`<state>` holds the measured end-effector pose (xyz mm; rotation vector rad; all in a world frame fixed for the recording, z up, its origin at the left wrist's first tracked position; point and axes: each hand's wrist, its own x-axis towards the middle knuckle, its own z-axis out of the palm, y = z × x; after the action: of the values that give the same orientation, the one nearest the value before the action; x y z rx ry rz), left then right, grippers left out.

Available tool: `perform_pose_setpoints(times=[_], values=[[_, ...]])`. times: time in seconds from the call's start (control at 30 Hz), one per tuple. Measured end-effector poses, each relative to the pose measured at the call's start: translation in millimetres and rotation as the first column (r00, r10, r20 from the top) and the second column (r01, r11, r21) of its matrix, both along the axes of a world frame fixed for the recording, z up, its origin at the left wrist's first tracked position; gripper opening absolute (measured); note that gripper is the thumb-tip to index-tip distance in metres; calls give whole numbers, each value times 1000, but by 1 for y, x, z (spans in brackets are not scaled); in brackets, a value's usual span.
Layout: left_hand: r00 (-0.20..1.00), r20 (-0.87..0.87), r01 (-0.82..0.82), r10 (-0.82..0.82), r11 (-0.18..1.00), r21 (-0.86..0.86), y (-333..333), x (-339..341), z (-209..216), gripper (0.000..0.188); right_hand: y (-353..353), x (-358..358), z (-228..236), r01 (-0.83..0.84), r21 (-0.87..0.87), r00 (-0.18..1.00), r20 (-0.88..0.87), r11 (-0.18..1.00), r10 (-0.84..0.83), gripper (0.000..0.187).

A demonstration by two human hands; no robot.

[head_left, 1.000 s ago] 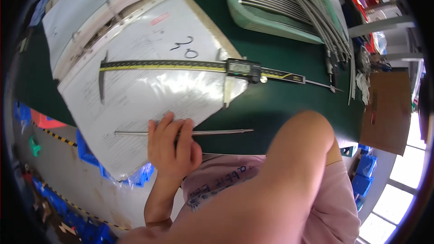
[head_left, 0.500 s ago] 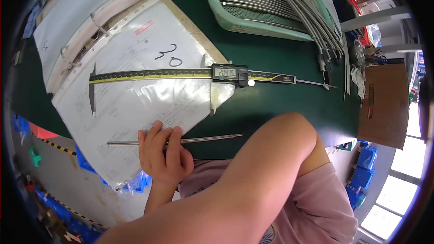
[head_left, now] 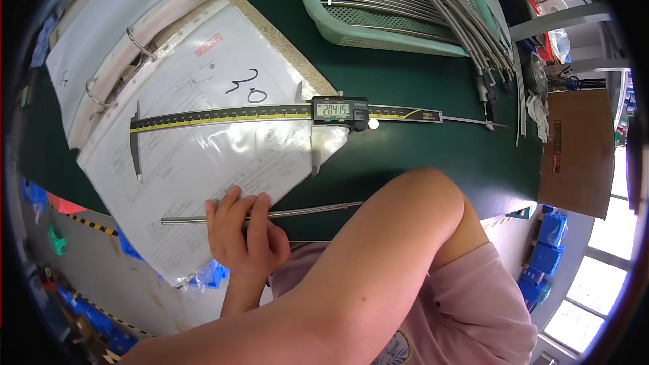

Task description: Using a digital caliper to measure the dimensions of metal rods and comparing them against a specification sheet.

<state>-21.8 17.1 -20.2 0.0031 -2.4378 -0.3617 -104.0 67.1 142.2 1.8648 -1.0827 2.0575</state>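
Note:
My left hand (head_left: 245, 233) lies at the table's near edge, its fingers bent over a thin metal rod (head_left: 311, 211) with a narrower right end. The rod's left part crosses a sheet in a plastic sleeve (head_left: 203, 155). My right forearm (head_left: 324, 297) crosses in front toward the lower left, with its elbow raised; the right hand is out of the picture. Beyond the rod, a digital caliper (head_left: 338, 111) rests across the sleeve and the green table, its jaws spread wide and nothing between them.
An opened ring binder (head_left: 101, 101) spreads over the left of the table. At the back, a green plastic basket (head_left: 378, 39) holds many metal rods, some with their ends over its rim. A cardboard box (head_left: 574, 149) stands at the right, near blue bins (head_left: 544, 257).
My right elbow has shifted slightly left. My left hand stays on the rod, and the caliper keeps its place on the sleeve; the whole view has moved a little.

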Motion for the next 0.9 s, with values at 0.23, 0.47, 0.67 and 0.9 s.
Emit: perform_pose_setpoints(times=[0.23, 0.47, 0.67, 0.9], values=[[997, 64, 28, -31, 998, 53, 3, -3, 8, 37, 4, 8, 3, -101, -19, 991, 87, 995, 103, 16], [999, 34, 32, -33, 998, 48, 0, 1, 5, 39, 3, 4, 3, -30, 22, 992, 123, 999, 27, 16], [999, 31, 16, -17, 999, 38, 3, -2, 8, 36, 14, -4, -4, -146, 20, 947, 292, 989, 133, 12], [997, 28, 76, -78, 996, 48, -1, -4, 8, 34, 15, 25, -3, -754, -398, 123, 696, 523, 708, 13]])
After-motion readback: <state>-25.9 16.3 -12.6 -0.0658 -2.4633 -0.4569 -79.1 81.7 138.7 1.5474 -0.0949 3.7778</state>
